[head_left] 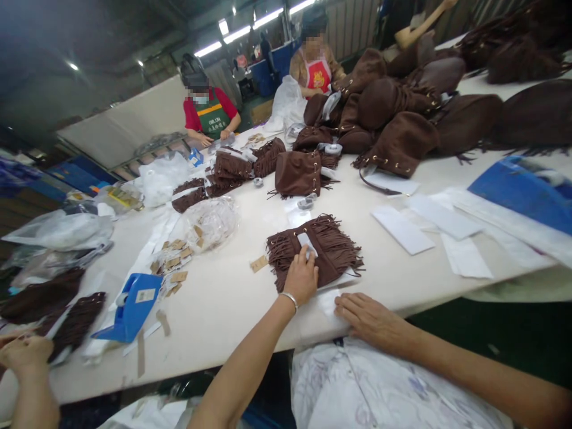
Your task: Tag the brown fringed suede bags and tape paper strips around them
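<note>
A dark brown fringed bag [328, 265] lies flat on the table in front of me, with gold eyelets along its upper edge. My left hand [301, 277], with a bracelet at the wrist, rests on the bag. Its fingers reach out over a small white slip [307, 243] on the bag's middle band. Close to the table's front edge, my right hand [369, 316] lies with fingers stretched out, touching a white sheet of paper [328, 302] partly under the bag. A brown paper tag [258, 263] is beside the bag's left fringe.
Brown bags [393, 101] are heaped at the back right. White paper strips [402, 229] and a blue tape dispenser [527, 190] lie to the right. Leftward are a second blue dispenser [134, 304], tags [172, 262] and plastic bags [214, 220]. Co-workers stand opposite; another person's hands [27, 354] are at far left.
</note>
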Motion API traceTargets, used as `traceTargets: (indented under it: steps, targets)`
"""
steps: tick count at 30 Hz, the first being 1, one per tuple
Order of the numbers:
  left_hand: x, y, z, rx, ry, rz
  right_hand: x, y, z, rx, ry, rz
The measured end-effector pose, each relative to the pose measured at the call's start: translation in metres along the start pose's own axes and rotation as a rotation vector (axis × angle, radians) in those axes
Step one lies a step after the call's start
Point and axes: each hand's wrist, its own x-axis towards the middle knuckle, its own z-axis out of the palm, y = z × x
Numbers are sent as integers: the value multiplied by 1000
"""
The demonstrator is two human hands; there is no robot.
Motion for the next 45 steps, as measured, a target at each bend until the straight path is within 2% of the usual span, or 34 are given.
traceTargets:
  steps: [2,4,9,14,20,25,30,36,38,42,45]
  targets:
    - [0,0,0,3,0,-1,0,0,13,-55,37,-34]
    - [-1,1,0,2,0,-3,2,1,14,-57,79,-71]
    - [-1,3,-2,7,25,-5,8,-2,-7,-42,177,-31]
    - [-1,3,-1,36,74,2,21,-7,-21,-85,347,27]
    - [-1,1,3,17,78,-3,29,-7,-5,-126,415,8]
    - [-1,3,5,-8,50,-46,23,-4,10,-131,382,-46]
    - [-2,4,5,-37,26,-69,16,-11,7,-118,365,-106]
    - [-2,5,1,0,41,-56,16,-10,-7,-108,438,-4]
    - [-1,5,-2,6,44,-50,15,-7,-14,-79,392,44]
    - [-1,4,-2,-36,13,-53,11,2,-26,2,182,126]
    - [-1,3,-1,-52,1,-47,8,5,-28,12,140,138]
